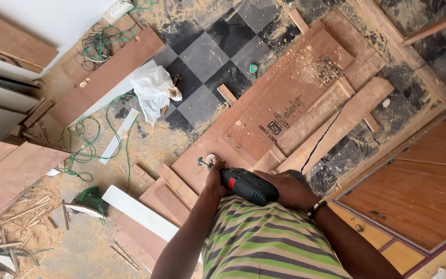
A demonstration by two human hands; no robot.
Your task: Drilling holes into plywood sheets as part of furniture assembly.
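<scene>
Striped shirt (269, 243) is seen nearest; at its 12 o'clock, a drill (248, 186) is gripped by the right hand (289, 188), fingers wrapped tight, and steadied by the left hand (214, 182), curled at its front, over a brown board (285, 111).

A dark stamped mark (285, 118), made of a logo block and a line of lettering, is lying printed on the reddish-brown plywood board (290, 98) resting on the floor ahead of the person. A second, scrawled dark marking (329, 70) is sitting near that board's far edge, partly dusted with sawdust.
</scene>
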